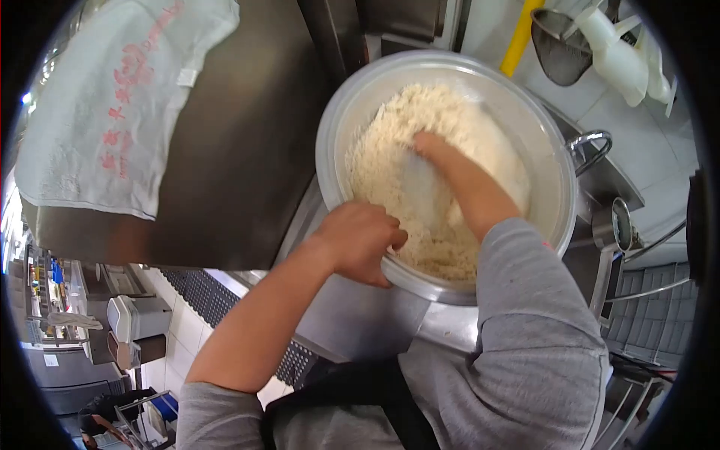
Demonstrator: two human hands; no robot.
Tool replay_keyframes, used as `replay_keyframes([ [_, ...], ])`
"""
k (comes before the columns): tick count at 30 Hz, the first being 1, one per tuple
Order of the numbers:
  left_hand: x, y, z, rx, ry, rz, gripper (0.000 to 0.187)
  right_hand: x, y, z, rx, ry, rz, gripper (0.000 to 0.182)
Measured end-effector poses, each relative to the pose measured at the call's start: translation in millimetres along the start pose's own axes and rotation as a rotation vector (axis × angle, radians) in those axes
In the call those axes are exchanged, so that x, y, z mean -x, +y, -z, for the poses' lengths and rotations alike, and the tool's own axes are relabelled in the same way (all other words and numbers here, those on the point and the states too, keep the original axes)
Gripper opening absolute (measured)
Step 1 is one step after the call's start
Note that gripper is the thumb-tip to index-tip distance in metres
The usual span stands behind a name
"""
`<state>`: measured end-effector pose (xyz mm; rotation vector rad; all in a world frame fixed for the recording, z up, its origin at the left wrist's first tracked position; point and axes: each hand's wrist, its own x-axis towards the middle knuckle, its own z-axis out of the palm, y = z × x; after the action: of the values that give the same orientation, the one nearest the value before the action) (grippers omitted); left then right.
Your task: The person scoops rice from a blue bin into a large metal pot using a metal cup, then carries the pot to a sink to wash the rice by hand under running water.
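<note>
A large pale bowl [328, 142] with a wide rim holds a heap of crumbly, off-white flour mixture [390, 135]. My left hand [358, 241] grips the near-left rim, its fingers curled over the edge and the thumb on the outer side. Inside the bowl, my right hand [433, 147] is pushed into the mixture; its fingers are buried and partly blurred, so their closure does not show. To the right of my right hand lies a smooth mound of whiter powder [499, 150]. A darker, damp-looking patch shows near the front of the bowl.
Left of the bowl stands a stainless-steel surface [240, 150] with a white cloth [82, 112] bearing red writing draped over it. A strainer [562, 52] and white scoops [615, 56] hang at upper right. A curved metal handle [592, 146] juts out beside the bowl. Another person [105, 412] is at lower left.
</note>
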<state>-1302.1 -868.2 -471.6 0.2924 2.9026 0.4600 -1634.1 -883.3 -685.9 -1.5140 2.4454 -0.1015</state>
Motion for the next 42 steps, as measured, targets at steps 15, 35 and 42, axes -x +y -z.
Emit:
replay_keyframes([
  [15,3,2,-4,-0.087,0.025,0.015,0.036,207,98,57,-0.056,-0.661,-0.372,0.027],
  [35,3,-10,-3,-0.073,0.050,-0.032,0.034,-28,53,-45,0.085,0.085,-0.049,0.023],
  [42,3,-6,-3,-0.060,0.027,-0.032,0.034,38,106,-80,-0.323,-0.061,-0.305,0.033],
])
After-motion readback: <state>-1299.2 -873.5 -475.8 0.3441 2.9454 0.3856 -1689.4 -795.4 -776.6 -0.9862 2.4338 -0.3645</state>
